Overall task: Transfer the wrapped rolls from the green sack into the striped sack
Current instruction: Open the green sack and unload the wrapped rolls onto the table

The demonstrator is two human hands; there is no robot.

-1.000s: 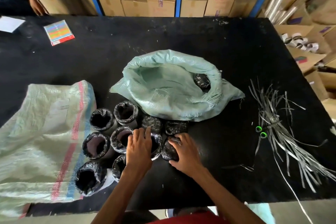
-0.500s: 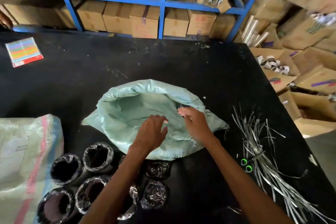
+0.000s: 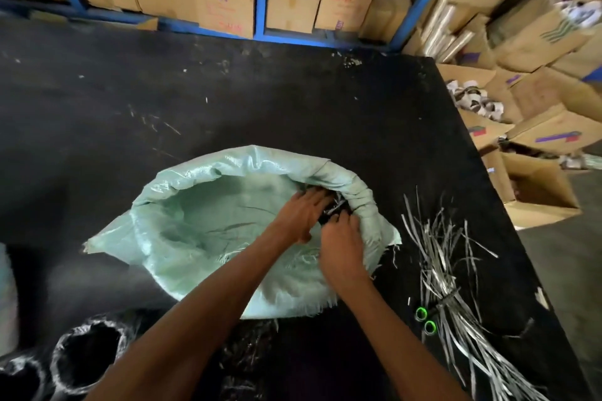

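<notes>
In the green sack (by its rolled rim), your left hand rests fingers-together on a wrapped roll; your right hand curls round it.

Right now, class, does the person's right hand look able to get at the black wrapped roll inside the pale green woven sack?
Probably yes. The pale green woven sack lies wide open, and the right hand is at the black wrapped roll inside it, with nothing between them.
</notes>
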